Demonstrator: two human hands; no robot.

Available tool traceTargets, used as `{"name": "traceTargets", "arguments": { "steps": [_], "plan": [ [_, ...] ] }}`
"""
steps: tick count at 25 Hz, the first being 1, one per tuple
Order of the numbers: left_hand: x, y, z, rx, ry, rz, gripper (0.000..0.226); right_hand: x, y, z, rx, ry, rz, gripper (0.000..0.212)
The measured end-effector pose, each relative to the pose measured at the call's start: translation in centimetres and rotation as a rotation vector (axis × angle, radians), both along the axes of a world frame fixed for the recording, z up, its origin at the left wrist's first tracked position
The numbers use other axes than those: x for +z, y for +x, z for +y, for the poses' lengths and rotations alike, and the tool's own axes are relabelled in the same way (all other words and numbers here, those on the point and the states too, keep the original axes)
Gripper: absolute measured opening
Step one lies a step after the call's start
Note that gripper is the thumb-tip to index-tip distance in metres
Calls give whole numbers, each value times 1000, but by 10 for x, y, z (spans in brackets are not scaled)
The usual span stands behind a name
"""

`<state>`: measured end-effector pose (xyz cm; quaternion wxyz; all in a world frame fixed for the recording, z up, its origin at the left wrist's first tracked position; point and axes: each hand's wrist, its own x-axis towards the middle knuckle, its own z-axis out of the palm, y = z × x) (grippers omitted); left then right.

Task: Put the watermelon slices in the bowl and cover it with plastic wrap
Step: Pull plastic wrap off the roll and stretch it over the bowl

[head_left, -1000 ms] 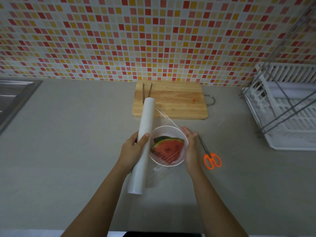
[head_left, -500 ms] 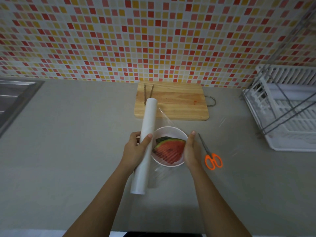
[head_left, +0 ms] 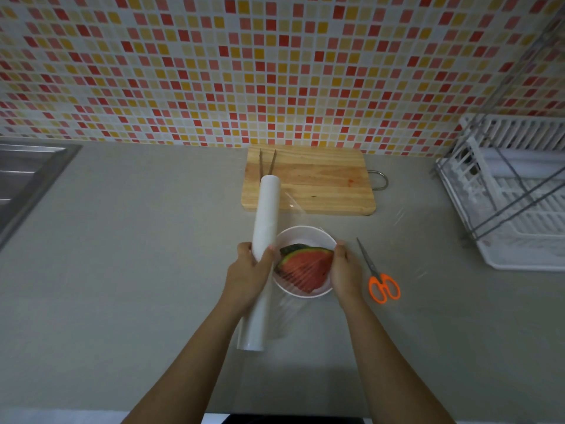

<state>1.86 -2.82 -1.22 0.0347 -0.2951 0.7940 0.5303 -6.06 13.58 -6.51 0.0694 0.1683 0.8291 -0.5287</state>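
A white bowl [head_left: 301, 235] stands on the grey counter and holds red watermelon slices [head_left: 307, 267] with a green rind. My left hand [head_left: 249, 275] grips a long white roll of plastic wrap [head_left: 265, 218] just left of the bowl. Clear film runs from the roll across the top of the bowl. My right hand [head_left: 345, 272] presses against the bowl's right side, on the film. Whether its fingers pinch the film is hard to tell.
A wooden cutting board [head_left: 318, 183] with a pair of tongs [head_left: 266, 162] lies behind the bowl. Orange-handled scissors [head_left: 379, 278] lie right of my right hand. A white dish rack [head_left: 516, 197] stands at the far right, a steel sink [head_left: 27, 179] at the far left.
My right hand has curled closer around the bowl's right side. The roll and my left hand have barely moved.
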Motion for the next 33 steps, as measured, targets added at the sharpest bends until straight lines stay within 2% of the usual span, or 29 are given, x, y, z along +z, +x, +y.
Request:
{"name": "traceTargets", "arguments": {
  "steps": [4,10,15,20,24,28,33],
  "plan": [
    [-3,-7,-2,27,-26,12,50,8,-14,7,3,46,58,47],
    [-12,-24,-8,13,131,-110,50,4,-31,15,2,58,36,52],
    [-12,-10,-13,-13,214,-108,67,8,-31,11,0,73,36,54],
    [-23,-1,-7,67,368,-47,51,13,-34,7,10,97,53,54],
    [-24,3,-13,51,273,-27,54,17,-39,3,17,127,61,54],
    [-24,13,-18,-3,231,-70,43,16,-42,1,15,145,58,55],
    [-34,30,-8,90,186,-36,36,16,-43,1,25,172,68,54]
  ]
}}
